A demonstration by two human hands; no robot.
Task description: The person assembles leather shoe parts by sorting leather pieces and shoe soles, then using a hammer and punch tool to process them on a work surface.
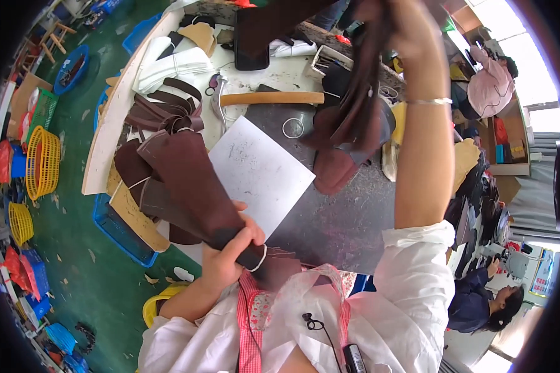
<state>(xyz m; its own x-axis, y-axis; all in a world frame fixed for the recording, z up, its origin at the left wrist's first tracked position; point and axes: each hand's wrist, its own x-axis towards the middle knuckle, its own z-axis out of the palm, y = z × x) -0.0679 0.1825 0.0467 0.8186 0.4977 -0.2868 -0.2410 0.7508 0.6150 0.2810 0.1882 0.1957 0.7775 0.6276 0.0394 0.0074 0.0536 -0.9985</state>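
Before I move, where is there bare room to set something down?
The dark surface is bare between the white sheet and right forearm, nearer than the dark red piece. Most of the sheet is free, bar specks. Crowded: the left, with brown strips and the brown bundle in the left hand, and around the hammer.

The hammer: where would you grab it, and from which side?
Probably by the wooden handle, right of its middle, from the person's near side: it is slim, straight and lies sideways, with the metal head at its left end.
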